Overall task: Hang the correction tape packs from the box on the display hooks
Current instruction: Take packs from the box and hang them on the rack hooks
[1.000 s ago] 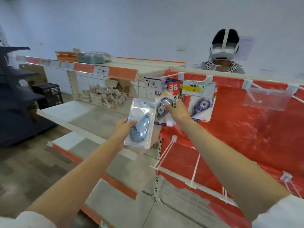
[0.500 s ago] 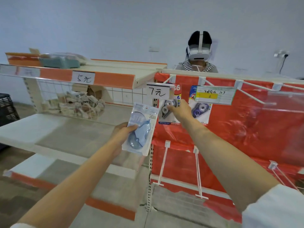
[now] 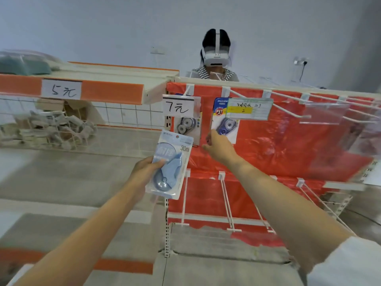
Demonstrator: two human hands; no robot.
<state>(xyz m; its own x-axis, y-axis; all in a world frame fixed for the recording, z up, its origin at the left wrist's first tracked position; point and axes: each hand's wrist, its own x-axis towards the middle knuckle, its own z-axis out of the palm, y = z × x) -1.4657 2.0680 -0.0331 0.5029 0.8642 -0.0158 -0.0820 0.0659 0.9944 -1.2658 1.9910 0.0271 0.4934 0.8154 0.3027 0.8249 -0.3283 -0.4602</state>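
Observation:
My left hand point(image 3: 145, 172) grips a light blue correction tape pack point(image 3: 170, 165) by its left edge, held upright in front of the red display panel point(image 3: 288, 145). My right hand point(image 3: 219, 148) is raised just below the hung packs, fingers loosely curled, holding nothing. A grey-wheeled pack point(image 3: 188, 125) hangs behind the "7元" tag point(image 3: 178, 106). A purple pack point(image 3: 225, 122) hangs on the hook to its right, behind a green and yellow label point(image 3: 248, 109). The box is not in view.
Bare white hooks point(image 3: 288, 109) stick out along the top rail to the right, and a lower row of hooks point(image 3: 226, 201) points toward me. A shelf with a "5元" tag point(image 3: 61, 89) and a wire basket point(image 3: 51, 129) stands left. A person in a headset point(image 3: 215, 56) faces me behind the panel.
My right hand let go of the grey-wheeled pack, which stays on its hook, and dropped down and right. My left hand with the blue pack stayed raised. The camera swung right.

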